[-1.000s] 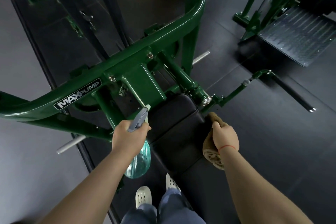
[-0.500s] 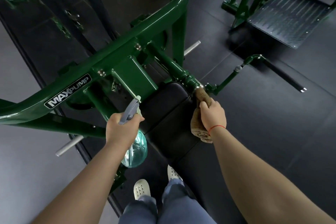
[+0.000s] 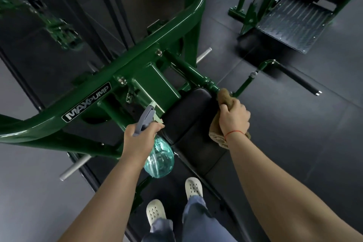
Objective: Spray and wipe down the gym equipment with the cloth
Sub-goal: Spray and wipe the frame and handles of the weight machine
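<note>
1. Pressing the brown cloth [image 3: 224,98] onto the green frame [image 3: 206,83] joint just beyond the black pad [image 3: 188,122], my right grip [image 3: 234,121] curls round it.
2. My left grip [image 3: 137,139] clasps the teal spray bottle [image 3: 160,159] beside the pad.

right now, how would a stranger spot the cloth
Find the green frame labelled MAXPUMP, then the black pad below it. At the pad's right edge the right hand grips the cloth: brown and bunched, unlike the green bars around it.

Right hand [image 3: 233,122] hides most of the cloth [image 3: 225,97]; left hand [image 3: 137,139] hides the neck of the bottle [image 3: 160,158]
</note>
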The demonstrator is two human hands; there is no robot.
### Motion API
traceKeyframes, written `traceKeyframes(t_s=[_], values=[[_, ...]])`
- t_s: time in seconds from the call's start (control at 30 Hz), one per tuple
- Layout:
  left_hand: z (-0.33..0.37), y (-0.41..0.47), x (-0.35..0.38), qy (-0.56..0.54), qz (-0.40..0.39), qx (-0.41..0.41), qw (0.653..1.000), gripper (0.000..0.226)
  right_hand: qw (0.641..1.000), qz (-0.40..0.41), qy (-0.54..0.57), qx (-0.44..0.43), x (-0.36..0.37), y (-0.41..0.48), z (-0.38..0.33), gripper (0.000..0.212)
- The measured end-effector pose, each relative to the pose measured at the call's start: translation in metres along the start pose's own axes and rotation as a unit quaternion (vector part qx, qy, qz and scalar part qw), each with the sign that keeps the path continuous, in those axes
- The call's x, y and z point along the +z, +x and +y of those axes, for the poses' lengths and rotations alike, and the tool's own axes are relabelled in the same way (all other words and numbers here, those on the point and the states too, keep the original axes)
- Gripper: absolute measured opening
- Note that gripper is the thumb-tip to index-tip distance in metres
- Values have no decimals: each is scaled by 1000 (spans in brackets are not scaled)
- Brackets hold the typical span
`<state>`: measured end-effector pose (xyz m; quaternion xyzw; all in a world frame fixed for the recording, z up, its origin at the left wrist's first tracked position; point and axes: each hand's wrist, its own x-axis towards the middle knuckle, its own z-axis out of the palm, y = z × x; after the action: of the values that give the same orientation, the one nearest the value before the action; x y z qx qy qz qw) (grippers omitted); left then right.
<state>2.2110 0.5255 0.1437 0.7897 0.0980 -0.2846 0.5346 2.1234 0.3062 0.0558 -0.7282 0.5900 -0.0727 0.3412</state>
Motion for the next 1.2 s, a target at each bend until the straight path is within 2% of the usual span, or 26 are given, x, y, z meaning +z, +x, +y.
traceKeyframes(t_s=[0.1,0.17,0.37,0.53,0.6,0.7,0.8,0.83,0.9,0.97,1.0,1.1,1.2], values=[[-6,-1,-13,-11,-5,4,1000,21,999,22,-44,8,7,-19,-19,68],[-10,-3,-23,-11,-18,17,1000,30,998,36,-59,-11,15,-41,-26,77],[-20,-2,-53,-20,-44,22,999,40,969,39,-167,-176,57,-126,-31,78],[-22,-12,-72,-25,-74,26,997,40,931,87,-165,-313,76,-165,-20,72],[-22,-16,-82,-25,-87,32,995,41,924,76,-125,-355,68,-168,-23,60],[-22,-17,-99,-31,-95,36,994,41,958,30,-4,-286,43,-154,-48,44],[-24,-16,-116,-26,-97,52,994,43,960,89,78,-254,24,-125,-87,42],[-26,-14,-122,-27,-94,58,994,43,962,92,66,-248,22,-116,-100,43],[-32,-10,-134,-17,-85,74,993,35,975,28,-72,-207,28,-97,-116,49],[-39,-6,-144,9,-81,102,991,20,958,-52,-229,-166,42,-85,-120,56],[-42,-5,-149,19,-75,111,991,20,943,-67,-279,-169,51,-83,-120,58],[-51,-3,-158,20,-57,118,991,29,896,-51,-386,-211,68,-83,-131,53],[-58,-5,-158,12,-66,118,991,38,859,-20,-429,-279,69,-90,-135,44]])
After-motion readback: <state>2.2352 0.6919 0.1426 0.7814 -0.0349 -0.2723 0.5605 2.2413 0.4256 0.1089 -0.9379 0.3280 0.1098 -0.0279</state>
